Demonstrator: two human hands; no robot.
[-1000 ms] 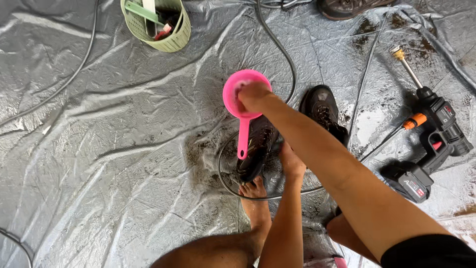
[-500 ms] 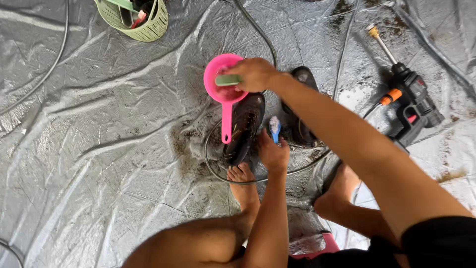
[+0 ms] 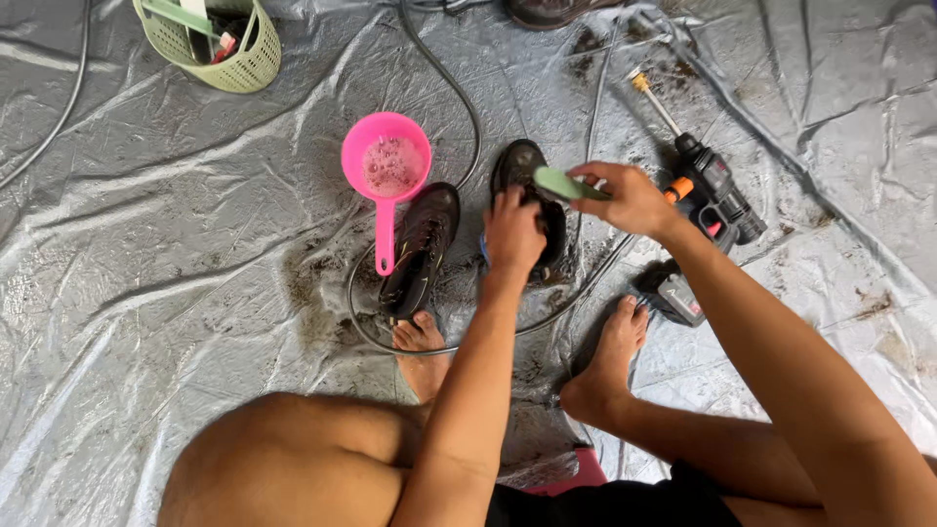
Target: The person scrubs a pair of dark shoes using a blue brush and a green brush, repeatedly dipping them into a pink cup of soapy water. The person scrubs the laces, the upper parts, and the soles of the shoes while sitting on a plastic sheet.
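Note:
Two muddy black shoes lie on a grey plastic sheet (image 3: 146,244). My left hand (image 3: 513,232) grips the right-hand shoe (image 3: 522,166) by its side. My right hand (image 3: 630,198) holds a pale green brush (image 3: 566,184) just above that shoe. The other shoe (image 3: 423,249) lies to the left, beside my left foot. A pink scoop (image 3: 387,168) with soapy water sits on the sheet left of the shoes, its handle pointing toward me.
A black and red handheld power sprayer (image 3: 715,195) with a long nozzle lies to the right. A green basket (image 3: 226,59) of tools stands at the top left. Black hoses (image 3: 459,88) curve across the sheet. My bare feet (image 3: 605,366) rest near the shoes.
My right hand has lifted the green brush out of the pink scoop and carried it right, over the shoe. My left hand has taken hold of that shoe.

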